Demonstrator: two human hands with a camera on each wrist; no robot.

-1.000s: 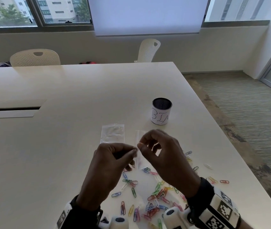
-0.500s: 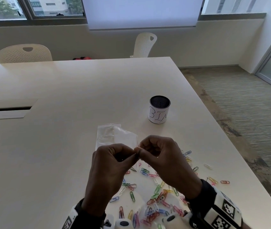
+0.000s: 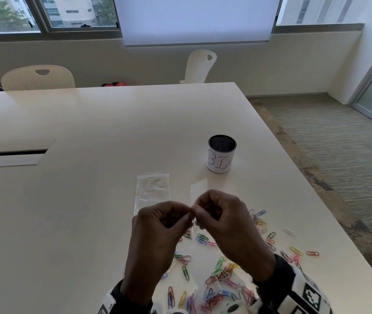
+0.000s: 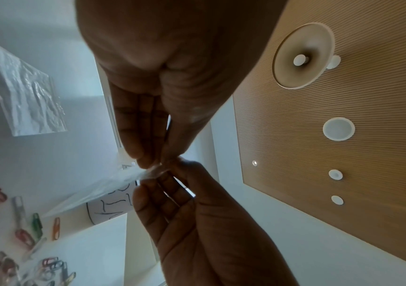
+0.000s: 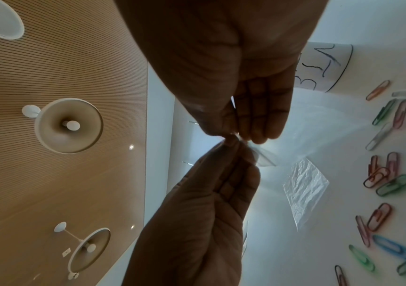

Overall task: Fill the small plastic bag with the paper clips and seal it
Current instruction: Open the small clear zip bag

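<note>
Nearest you, coloured paper clips (image 3: 220,279) lie scattered loose on the white table (image 3: 78,200), spread from the near edge out to the right of your wrists; none of them can be seen inside a bag.

Above that scatter, your left hand (image 3: 158,236) and right hand (image 3: 228,225) are raised off the table with their fingertips meeting. Both hands pinch the same small clear plastic bag (image 3: 198,189), thumb against curled fingers, at one edge of it. In the left wrist view the left hand (image 4: 163,81) and the right hand (image 4: 197,222) close on the film from opposite sides, and the plastic bag (image 4: 114,185) trails away from the pinch as a thin, hazy sheet. In the right wrist view the right hand (image 5: 234,67) and the left hand (image 5: 197,212) meet the same way, with a corner of the plastic bag (image 5: 263,160) sticking out just past the fingertips. You cannot tell from any view whether the mouth of the bag is parted or closed.

Just beyond your left hand, a second clear bag (image 3: 153,191), crinkled, lies flat on the table, apart from the one you hold.

Farther out and to the right stands a black mesh cup (image 3: 221,154) wrapped in white paper with handwritten letters, upright and well clear of the clips.

Two white chairs (image 3: 37,78) stand behind the table's far edge.
</note>
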